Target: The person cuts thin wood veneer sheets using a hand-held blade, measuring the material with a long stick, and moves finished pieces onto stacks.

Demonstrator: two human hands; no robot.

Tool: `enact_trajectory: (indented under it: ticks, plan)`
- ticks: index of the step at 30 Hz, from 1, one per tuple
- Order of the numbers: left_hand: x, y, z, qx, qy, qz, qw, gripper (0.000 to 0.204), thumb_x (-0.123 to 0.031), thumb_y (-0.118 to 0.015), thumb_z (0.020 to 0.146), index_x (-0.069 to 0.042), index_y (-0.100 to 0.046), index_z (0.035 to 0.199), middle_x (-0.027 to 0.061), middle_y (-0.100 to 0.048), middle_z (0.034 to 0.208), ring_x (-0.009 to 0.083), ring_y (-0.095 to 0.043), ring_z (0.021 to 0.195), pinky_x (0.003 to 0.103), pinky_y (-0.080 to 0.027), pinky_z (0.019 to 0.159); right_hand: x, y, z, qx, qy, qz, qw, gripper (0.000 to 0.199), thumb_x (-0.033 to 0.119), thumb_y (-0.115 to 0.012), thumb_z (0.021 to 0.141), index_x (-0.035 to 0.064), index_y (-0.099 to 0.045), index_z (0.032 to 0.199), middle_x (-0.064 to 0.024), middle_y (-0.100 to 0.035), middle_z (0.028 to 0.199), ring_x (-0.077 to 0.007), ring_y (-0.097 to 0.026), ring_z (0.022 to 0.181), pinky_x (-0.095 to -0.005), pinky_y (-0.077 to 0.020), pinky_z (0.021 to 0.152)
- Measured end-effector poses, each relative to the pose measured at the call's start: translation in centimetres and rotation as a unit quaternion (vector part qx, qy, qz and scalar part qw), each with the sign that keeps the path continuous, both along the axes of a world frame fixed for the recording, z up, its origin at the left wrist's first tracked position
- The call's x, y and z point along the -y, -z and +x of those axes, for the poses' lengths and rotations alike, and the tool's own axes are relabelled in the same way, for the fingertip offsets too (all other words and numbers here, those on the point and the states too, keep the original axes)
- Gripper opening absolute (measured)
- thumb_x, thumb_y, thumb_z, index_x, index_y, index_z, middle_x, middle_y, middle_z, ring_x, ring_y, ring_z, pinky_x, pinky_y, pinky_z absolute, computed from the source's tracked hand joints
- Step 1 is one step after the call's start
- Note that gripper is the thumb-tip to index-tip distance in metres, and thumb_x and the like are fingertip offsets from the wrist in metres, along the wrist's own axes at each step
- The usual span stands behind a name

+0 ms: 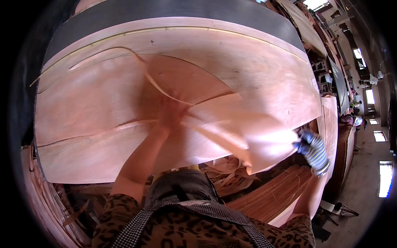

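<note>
My bare left hand (170,112) is blurred by motion. It lies on the thin pinkish wood veneer spread over the table, fingers apparently stretched out. A narrow curling veneer strip (154,82) runs across beside its fingers. At the right, my right hand (313,152), in a blue and grey striped glove, grips the edge of a loose veneer sheet (264,138). That sheet is bent and lifted, with its near corner hanging past the table's front edge. Beneath both hands lies a broad veneer sheet (91,99) with a long dark-edged seam near its front.
A thin yellowish rod (165,28) lies along the veneer's far side, before a dark grey panel (173,10). Veneer scraps (227,175) and a bundled stack of veneer (275,194) lie below the front edge. Farther right, a person (353,120) is among more stacks.
</note>
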State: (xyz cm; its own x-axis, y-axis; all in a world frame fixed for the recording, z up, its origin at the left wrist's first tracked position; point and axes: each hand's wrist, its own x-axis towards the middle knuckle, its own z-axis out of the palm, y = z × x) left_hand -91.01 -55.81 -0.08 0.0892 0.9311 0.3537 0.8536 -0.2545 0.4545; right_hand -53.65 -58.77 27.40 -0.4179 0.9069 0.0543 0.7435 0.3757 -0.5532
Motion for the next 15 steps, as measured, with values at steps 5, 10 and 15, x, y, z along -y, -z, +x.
enact_trajectory:
  ticks: [5,10,15]
  plan:
    - [2.9,-5.0,5.7,0.044,0.269,-0.386,0.881,0.037,-0.034,-0.041,0.089,-0.006,-0.052,0.11,0.0145,-0.055,0.107,0.0297,-0.052,0.096,0.038,-0.04,0.08,-11.9,2.4,6.9,-0.098,0.217,-0.156,0.959,0.01,0.011,-0.063,0.075,0.0048,-0.059,0.082,-0.0032,-0.058,0.062,-0.0089,-0.051,0.05,-0.0204,-0.0379,0.043]
    - [9.5,-5.3,8.1,0.211,0.331,-0.484,0.782,0.038,-0.034,-0.037,0.09,-0.007,-0.049,0.114,0.0145,-0.054,0.109,0.0285,-0.053,0.096,0.036,-0.041,0.082,-25.2,10.4,15.4,0.178,0.283,-0.007,0.943,0.014,0.017,-0.061,0.073,0.0062,-0.057,0.081,-0.0082,-0.058,0.062,-0.0195,-0.056,0.052,-0.0318,-0.0415,0.045]
    - [8.8,-9.5,9.4,0.152,0.164,-0.217,0.95,0.034,-0.027,-0.045,0.088,-0.01,-0.05,0.116,0.0134,-0.054,0.113,0.029,-0.051,0.102,0.036,-0.038,0.089,-31.1,16.1,16.6,0.191,0.35,0.139,0.907,0.022,0.019,-0.062,0.071,0.0129,-0.061,0.093,-0.0172,-0.061,0.084,-0.0347,-0.058,0.08,-0.0477,-0.0439,0.066]
